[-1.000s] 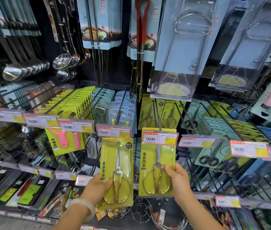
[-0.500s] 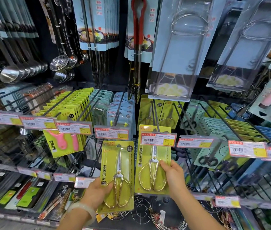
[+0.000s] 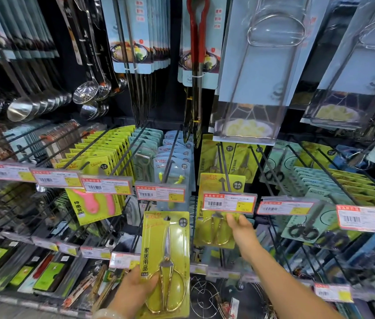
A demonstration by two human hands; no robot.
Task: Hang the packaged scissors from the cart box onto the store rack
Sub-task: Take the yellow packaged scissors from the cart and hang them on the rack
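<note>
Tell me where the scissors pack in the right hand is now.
In the head view, right of centre, the scissors pack hangs on a rack hook behind a price tag, held by the right hand.

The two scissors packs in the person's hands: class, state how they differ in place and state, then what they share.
The left pack is in front of the shelves, off any hook; the right pack is on a rack hook, partly behind a price tag. The left hand grips the left pack's lower edge; the right hand touches the right pack's side. Both are yellow-green cards holding gold-handled scissors.
</note>
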